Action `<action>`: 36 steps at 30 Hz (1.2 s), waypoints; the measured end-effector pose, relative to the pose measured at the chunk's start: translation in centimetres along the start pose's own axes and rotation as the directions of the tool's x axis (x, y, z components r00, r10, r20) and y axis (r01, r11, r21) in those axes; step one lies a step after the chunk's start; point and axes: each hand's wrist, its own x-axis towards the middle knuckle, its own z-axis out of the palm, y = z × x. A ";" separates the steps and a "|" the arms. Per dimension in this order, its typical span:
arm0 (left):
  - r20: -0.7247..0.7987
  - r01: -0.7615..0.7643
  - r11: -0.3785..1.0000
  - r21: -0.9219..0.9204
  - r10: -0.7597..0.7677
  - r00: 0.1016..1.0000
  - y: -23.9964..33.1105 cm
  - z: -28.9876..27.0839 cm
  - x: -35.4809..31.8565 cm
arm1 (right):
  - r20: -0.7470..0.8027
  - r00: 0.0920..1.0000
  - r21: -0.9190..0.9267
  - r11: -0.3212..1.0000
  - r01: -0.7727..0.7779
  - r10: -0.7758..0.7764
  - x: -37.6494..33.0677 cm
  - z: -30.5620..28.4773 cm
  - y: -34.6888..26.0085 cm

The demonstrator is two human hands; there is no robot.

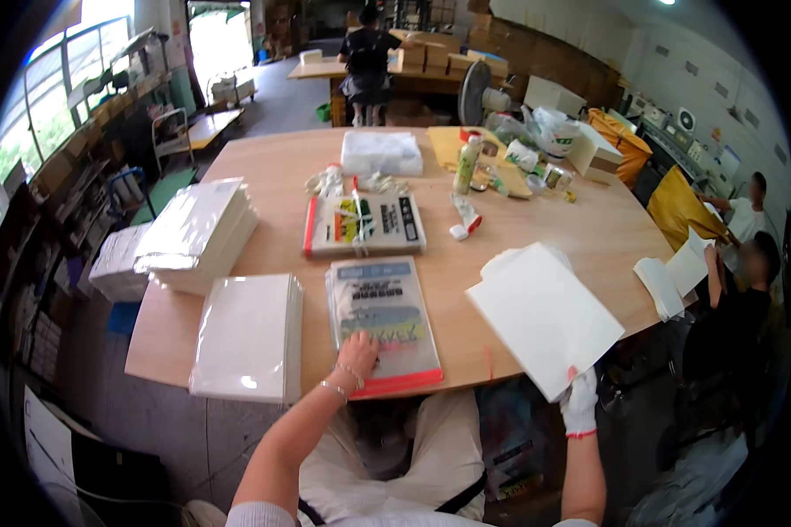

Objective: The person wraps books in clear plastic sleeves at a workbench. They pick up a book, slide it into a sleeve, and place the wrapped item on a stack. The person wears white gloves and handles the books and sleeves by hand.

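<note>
My left hand [358, 354], bare with a bracelet at the wrist, rests on a stack of printed clear plastic bags [395, 303] with a red lower edge. Its fingers lie over the top bag, a little bent. My right hand [579, 397] wears a white knit glove. Thumb and fingers grip the near corner of a white paper sheet [545, 316], which lies tilted over more white sheets at the table's right front. Left of the bags sits a neat stack of white sheets in clear film [244, 338].
A taller film-wrapped stack [194, 224] stands behind on the table's left. Beyond the bags are another printed pack [365, 224], gloves [327, 182], a bottle [467, 164] and a white pile [381, 154]. People sit at right, one handling sheets [690, 263]; another person [366, 61] stands far back.
</note>
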 end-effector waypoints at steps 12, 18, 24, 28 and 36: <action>-0.329 0.197 0.967 -0.159 -0.240 0.913 -2.6 -0.4 -2.6 | 0.135 0.697 0.269 0.651 -0.710 0.704 -13.6 7.1 4.3; 0.119 0.386 0.581 -0.717 -0.443 0.888 -2.3 -3.3 -3.4 | 0.118 0.690 0.462 0.575 -0.675 0.714 -15.9 8.8 5.9; 0.117 0.311 0.399 -0.863 -0.440 0.890 -1.1 -2.2 -4.1 | 0.001 0.810 0.273 0.779 -0.565 0.587 -16.1 11.8 2.4; -0.155 0.183 0.621 -0.762 -0.449 0.880 1.8 -3.4 -5.4 | -0.034 0.871 0.209 0.856 -0.473 0.490 -16.4 10.2 5.0; -0.263 -0.051 0.320 -0.946 -0.665 0.699 9.5 2.8 -6.5 | 0.060 0.688 0.315 0.640 -0.701 0.723 -17.0 11.7 3.6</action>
